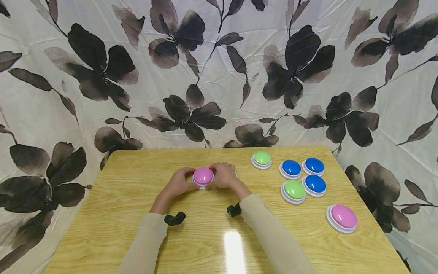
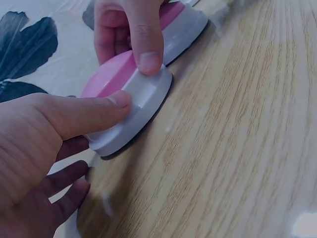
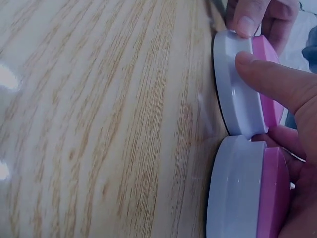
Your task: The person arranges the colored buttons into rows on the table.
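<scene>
A pink push button (image 1: 203,176) with a white round base sits on the wooden table between both hands. My left hand (image 1: 178,183) grips its left side, and in the left wrist view the left thumb lies along the white base (image 2: 111,134). From the other side my right hand (image 1: 224,176) holds the same button, its thumb also on the base. A second pink button (image 3: 272,193) stands right beside the first, under the right palm; in the head view the right hand hides nearly all of it.
To the right on the table (image 1: 137,228) are two green buttons (image 1: 262,158), one farther back, and several blue buttons (image 1: 291,167) grouped close together. Another pink button (image 1: 343,216) lies near the right edge. A flower-patterned cloth (image 1: 239,87) hangs behind the table.
</scene>
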A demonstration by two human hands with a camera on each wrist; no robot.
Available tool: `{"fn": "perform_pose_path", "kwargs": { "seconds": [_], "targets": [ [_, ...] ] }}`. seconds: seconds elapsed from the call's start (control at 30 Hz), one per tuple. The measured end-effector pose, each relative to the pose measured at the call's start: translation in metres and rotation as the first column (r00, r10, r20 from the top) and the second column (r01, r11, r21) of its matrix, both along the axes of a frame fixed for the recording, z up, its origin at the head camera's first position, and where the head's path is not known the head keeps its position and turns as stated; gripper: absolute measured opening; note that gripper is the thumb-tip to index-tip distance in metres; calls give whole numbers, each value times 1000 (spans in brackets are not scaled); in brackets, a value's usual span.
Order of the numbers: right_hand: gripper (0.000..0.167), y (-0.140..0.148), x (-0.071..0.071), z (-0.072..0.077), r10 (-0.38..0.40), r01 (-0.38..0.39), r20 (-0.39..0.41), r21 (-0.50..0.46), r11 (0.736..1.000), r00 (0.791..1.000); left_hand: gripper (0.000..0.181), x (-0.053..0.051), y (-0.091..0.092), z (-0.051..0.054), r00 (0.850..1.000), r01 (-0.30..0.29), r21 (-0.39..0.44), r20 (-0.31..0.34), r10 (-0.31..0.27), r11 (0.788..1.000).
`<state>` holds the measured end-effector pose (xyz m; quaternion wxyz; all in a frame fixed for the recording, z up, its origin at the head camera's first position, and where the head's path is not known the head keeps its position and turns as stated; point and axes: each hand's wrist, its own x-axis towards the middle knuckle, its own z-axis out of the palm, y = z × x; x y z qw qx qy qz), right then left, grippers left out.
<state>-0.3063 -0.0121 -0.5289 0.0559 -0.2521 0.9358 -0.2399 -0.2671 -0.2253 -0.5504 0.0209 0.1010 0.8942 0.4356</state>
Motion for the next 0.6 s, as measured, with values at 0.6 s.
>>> {"fn": "perform_pose_path", "kwargs": {
  "seconds": [0.6],
  "targets": [
    [70,-2,-1,-3,-12,12,-37,1,1000,999,69,-1,-2,-1,997,-29,70,80,24,997]
  ]
}}
